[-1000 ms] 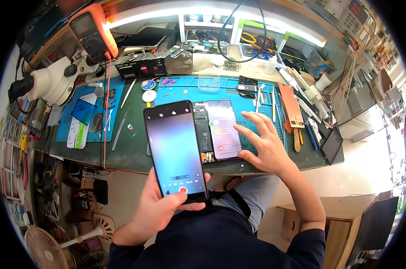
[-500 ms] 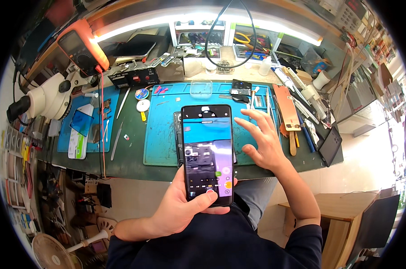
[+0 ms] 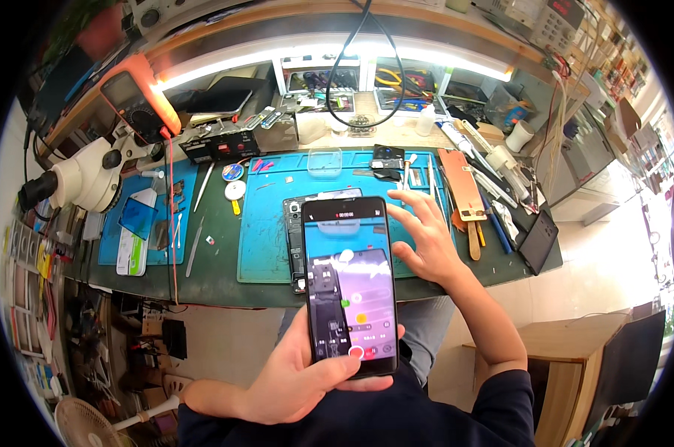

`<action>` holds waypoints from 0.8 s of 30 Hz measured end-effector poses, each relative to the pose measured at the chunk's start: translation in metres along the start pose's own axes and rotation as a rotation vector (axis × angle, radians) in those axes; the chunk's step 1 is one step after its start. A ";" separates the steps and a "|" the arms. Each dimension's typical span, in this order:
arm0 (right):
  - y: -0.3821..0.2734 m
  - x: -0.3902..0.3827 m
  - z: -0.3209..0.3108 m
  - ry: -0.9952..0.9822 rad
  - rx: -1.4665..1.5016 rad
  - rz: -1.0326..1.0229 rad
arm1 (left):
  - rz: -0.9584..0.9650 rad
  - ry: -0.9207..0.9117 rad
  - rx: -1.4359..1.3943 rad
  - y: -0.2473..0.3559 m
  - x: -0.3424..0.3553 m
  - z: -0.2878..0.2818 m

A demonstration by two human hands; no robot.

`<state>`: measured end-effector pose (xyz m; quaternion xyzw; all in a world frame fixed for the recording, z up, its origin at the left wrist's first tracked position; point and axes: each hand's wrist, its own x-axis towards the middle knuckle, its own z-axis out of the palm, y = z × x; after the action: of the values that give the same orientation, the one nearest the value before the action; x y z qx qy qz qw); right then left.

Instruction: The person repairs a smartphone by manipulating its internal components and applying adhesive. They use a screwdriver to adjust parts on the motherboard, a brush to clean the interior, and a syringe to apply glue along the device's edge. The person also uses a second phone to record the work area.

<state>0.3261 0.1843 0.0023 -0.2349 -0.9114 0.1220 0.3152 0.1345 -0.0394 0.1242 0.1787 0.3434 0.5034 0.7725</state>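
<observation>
My left hand [image 3: 296, 376] is wrapped round the lower part of a black smartphone [image 3: 352, 279], its thumb at the red button near the bottom of the lit screen. The screen displays a camera picture of the blue mat and an opened phone. Just right of the smartphone's upper half, my right hand [image 3: 430, 246] hovers with fingers spread and nothing in it. Partly hidden behind the smartphone, the opened phone [image 3: 295, 257] with bare inner parts lies on the blue work mat [image 3: 262, 223].
A microscope [image 3: 76, 175] and an orange multimeter [image 3: 132, 97] stand at the left. Along the right lie a brown strap-like tool [image 3: 462, 182], several pens and a dark phone [image 3: 538, 243]. A clear box [image 3: 325, 162] sits at the mat's back. A cable loop [image 3: 329, 82] hangs overhead.
The held smartphone has come lower and nearer to me, uncovering more of the opened phone. Its screen picture has shifted and its controls now look different. My right hand stays spread.
</observation>
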 end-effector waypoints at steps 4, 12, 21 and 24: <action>-0.001 0.005 0.000 -0.021 -0.038 -0.028 | -0.061 -0.112 -0.111 -0.001 -0.009 0.004; 0.007 0.022 0.001 -0.106 -0.048 -0.124 | -0.014 -0.321 -0.164 0.010 -0.014 0.004; 0.006 0.029 0.003 -0.162 -0.076 -0.119 | -0.025 -0.266 -0.312 0.025 -0.022 0.004; 0.006 0.032 0.001 -0.169 -0.070 -0.146 | 0.009 -0.289 -0.339 0.024 -0.028 -0.006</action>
<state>0.3051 0.2051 0.0156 -0.1678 -0.9530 0.0861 0.2370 0.1072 -0.0550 0.1446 0.1181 0.1388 0.5265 0.8304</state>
